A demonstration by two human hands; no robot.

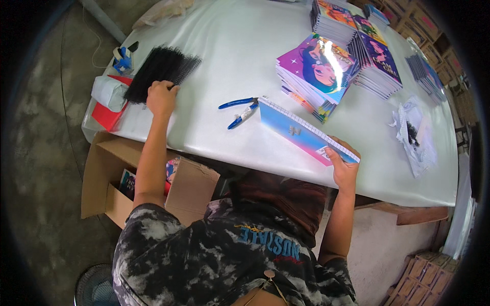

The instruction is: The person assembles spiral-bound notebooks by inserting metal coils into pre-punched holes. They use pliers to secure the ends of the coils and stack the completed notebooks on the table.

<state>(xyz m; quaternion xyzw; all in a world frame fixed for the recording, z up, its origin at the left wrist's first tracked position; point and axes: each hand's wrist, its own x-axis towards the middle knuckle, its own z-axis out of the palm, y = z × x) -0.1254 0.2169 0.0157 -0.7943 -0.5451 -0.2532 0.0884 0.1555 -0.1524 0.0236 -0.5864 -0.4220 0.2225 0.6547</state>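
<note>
My left hand (162, 98) is at the near edge of a pile of black spiral binding coils (162, 66), fingers pinched on a coil there. Exactly how many coils it grips is hidden. In my right hand (341, 162) is a notebook (295, 130) with a blue-to-pink cover, held tilted by its right end, thumb in front. A row of punched holes runs along its upper edge, and no coil shows in them. Beside the notebook's left end lie blue-handled cutting pliers (240, 110), jaws partly behind it.
Stacks of notebooks with colourful covers (319, 69) stand at the back right of the white table (214, 143). A plastic bag with black bits (414, 135) lies at the right. On the left are a wrapped white packet (108, 93) and blue tape dispenser (122, 60). Below sits an open cardboard box (99, 176).
</note>
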